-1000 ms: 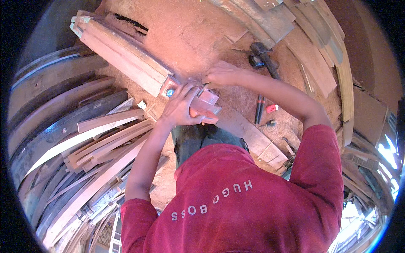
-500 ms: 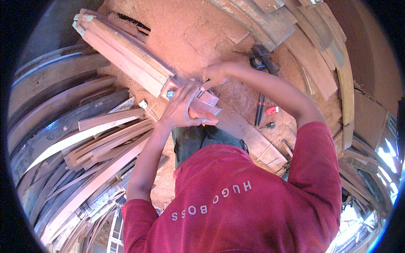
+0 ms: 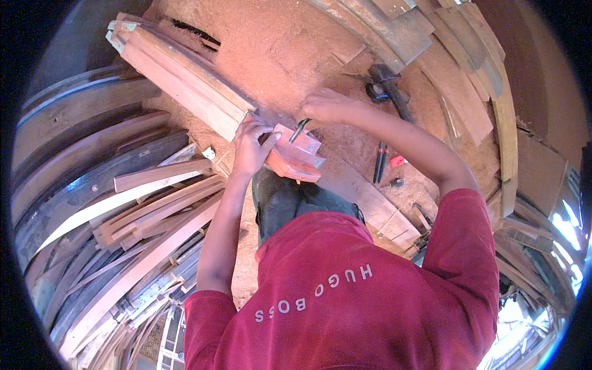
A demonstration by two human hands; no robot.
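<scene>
A reddish-orange wooden block with a raised, stepped part (image 3: 295, 163) lies at the end of a long plank, just beyond my lap. My left hand (image 3: 251, 147) is closed round the block's left end, the thumb on top and the fingers over the far edge. My right hand (image 3: 325, 106) is closed round a slim dark tool with a shiny metal shaft (image 3: 299, 131). The tool slants down, its lower end at the top of the block; whether it touches cannot be made out. My right fingers hide the tool's upper part.
Long planks (image 3: 185, 83) run to the far left across a sawdust-covered floor (image 3: 271, 49). A dark hammer-like tool (image 3: 391, 89), black-and-red slim tools (image 3: 380, 163) and a small red piece (image 3: 398, 161) lie at right. Stacked timber (image 3: 148, 209) fills the left side.
My left hand has shifted from across the block's top to its left end, baring more of the block. The slim tool in my right hand stands more in view.
</scene>
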